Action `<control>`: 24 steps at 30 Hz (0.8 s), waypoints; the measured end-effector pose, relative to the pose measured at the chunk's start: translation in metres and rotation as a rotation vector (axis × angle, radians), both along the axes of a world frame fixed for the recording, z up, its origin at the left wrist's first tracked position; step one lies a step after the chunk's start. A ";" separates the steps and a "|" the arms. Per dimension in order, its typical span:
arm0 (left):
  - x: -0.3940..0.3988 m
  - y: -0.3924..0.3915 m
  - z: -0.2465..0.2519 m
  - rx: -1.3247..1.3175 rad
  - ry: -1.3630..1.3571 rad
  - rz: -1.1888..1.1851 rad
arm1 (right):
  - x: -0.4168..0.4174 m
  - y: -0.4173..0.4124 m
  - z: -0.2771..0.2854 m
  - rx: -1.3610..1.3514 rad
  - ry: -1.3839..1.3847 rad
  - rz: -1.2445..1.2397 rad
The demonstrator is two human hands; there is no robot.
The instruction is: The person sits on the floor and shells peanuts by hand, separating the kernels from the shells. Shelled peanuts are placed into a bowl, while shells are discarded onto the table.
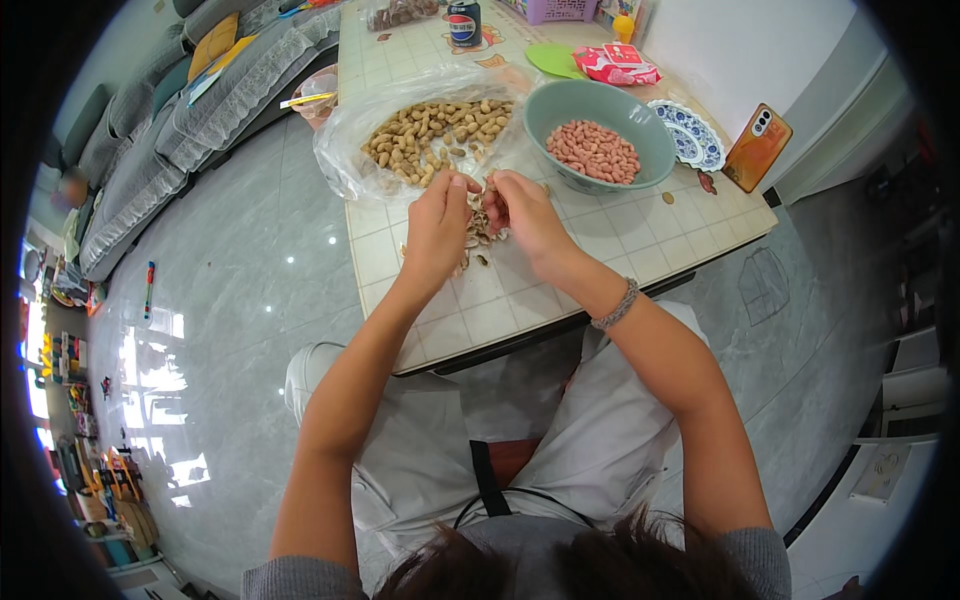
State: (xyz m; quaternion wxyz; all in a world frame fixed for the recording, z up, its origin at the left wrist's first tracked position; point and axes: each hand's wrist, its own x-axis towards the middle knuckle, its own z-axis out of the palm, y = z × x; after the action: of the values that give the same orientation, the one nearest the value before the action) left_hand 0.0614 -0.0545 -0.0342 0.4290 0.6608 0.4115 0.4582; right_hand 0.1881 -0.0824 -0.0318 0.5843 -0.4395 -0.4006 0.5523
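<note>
My left hand [442, 225] and my right hand [525, 214] are close together over a pile of broken peanut shells [480, 229]. The right fingertips pinch a small tan peanut piece [490, 181], partly hidden by the fingers. On the left, thumb and forefinger are drawn together; whether anything is between them is hidden. Just beyond the hands, unshelled peanuts [427, 131] lie in an open clear plastic bag [341, 146]. To the right of the bag stands a grey-green bowl [544, 112] with shelled pink peanuts [592, 152] in it.
Right of the bowl are a blue-and-white plate [688, 135] and a leaning orange phone [759, 148]. Farther back stand a Pepsi can [464, 24], a red-and-white packet [616, 65] and a purple basket [559, 10]. The tiled-pattern table [502, 307] ends before my knees.
</note>
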 end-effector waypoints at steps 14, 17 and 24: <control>0.002 -0.006 0.000 0.092 0.069 -0.096 | 0.000 -0.002 -0.003 0.005 -0.078 0.115; 0.003 -0.012 0.004 0.224 0.247 -0.040 | 0.000 -0.001 -0.005 -0.018 -0.042 0.127; 0.005 -0.014 -0.001 0.182 0.253 -0.067 | -0.001 -0.005 0.004 -0.187 0.128 0.153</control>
State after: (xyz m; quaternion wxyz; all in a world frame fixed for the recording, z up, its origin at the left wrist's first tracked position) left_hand 0.0660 -0.0684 -0.0355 0.3270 0.7629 0.3966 0.3921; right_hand 0.1871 -0.0873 -0.0282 0.5213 -0.4242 -0.3416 0.6570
